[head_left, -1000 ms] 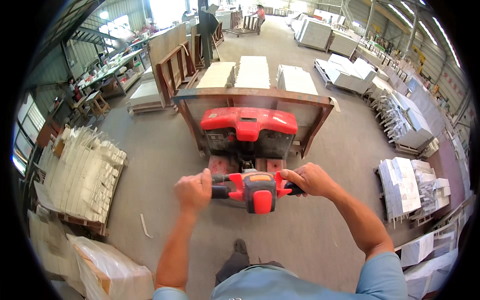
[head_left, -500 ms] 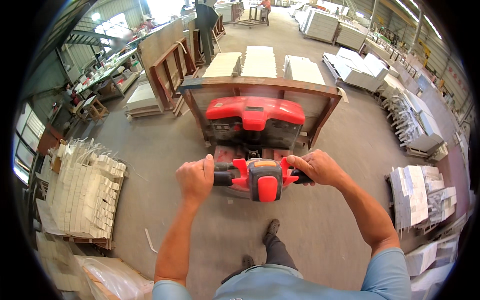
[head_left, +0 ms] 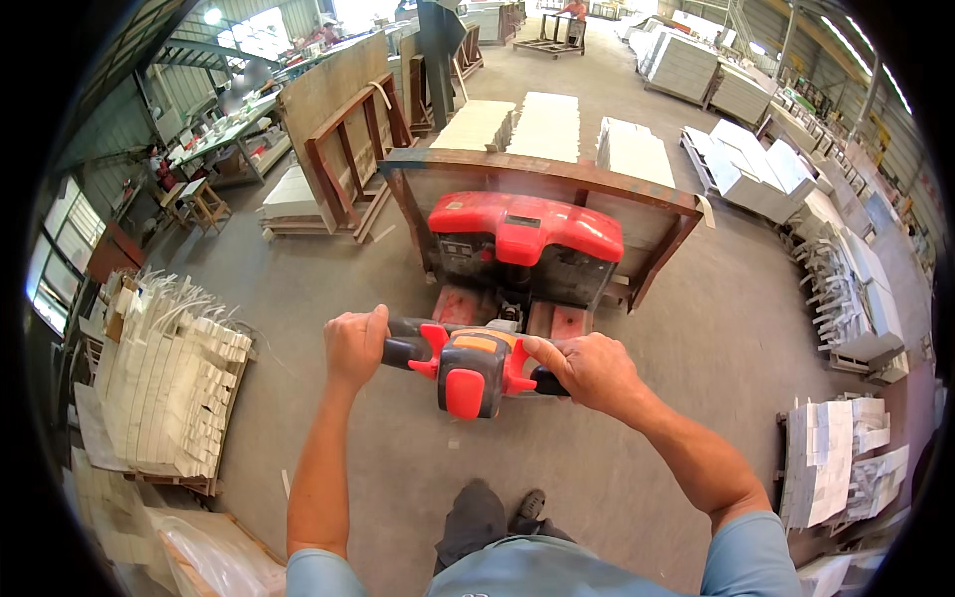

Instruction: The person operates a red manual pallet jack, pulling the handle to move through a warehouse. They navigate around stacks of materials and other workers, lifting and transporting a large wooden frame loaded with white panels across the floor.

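Firmly, our left hand (head_left: 353, 348) and right hand (head_left: 595, 370) curl around the tiller handle (head_left: 475, 362); the red pallet truck (head_left: 527, 227) stands at twelve o'clock, so we should steer with gentle, even pressure.

Single head view, left fisheye of the side-by-side pair, upright, unmirrored. Sits above the wearer, looking steeply down and ahead. Shirt (head_left: 547, 572) and shoe (head_left: 532, 504) low in frame, seen from overhead. Left hand (head_left: 355, 346), right hand (head_left: 595, 370) and handle (head_left: 468, 370) close, around mid-frame. Red truck (head_left: 532, 234) a bit farther, seen from above and behind. Far stacks (head_left: 681, 65) small near top. Very wide coverage: left stack (head_left: 174, 393) and right stack (head_left: 818, 463) near the curved black rim.
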A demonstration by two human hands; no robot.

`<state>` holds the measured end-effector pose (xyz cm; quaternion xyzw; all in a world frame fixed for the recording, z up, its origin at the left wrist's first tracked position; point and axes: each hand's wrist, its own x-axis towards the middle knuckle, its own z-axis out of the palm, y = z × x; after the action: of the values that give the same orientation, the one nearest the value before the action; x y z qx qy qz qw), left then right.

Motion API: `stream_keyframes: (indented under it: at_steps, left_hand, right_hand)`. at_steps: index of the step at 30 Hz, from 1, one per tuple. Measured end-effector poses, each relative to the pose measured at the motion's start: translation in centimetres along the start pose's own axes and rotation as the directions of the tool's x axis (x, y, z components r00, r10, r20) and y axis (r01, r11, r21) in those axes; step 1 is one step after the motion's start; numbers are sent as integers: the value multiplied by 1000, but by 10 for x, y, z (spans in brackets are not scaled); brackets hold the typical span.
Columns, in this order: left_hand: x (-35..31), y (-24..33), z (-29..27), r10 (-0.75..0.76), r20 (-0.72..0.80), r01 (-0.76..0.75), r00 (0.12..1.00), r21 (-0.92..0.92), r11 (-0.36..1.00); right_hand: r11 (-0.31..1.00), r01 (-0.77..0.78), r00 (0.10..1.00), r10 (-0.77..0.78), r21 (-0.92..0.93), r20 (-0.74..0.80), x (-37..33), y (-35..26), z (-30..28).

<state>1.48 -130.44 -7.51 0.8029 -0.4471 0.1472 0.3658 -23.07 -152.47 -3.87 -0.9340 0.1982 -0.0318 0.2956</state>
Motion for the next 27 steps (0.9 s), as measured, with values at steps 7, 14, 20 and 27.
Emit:
stream_keyframes:
  at_steps: [7,14,20,27]
  left_hand:
    - [67,-20,38,20,0,-20,1000,25,999]
    - [121,-43,97,66,-11,-66,998,8,998]
    - [174,-54,129,88,10,-87,996,-49,995]
    - [236,-79,164,85,-13,-85,996,-65,994]
  right_hand:
    - [994,-107,993,106,24,47,63,18,-35]
    - [984,-175,984,175,25,17,116,64,-40]
    - [967,-241,970,243,87,-8,166,82,-59]
    - [976,-199,977,204,88,-57,223,105,-77]
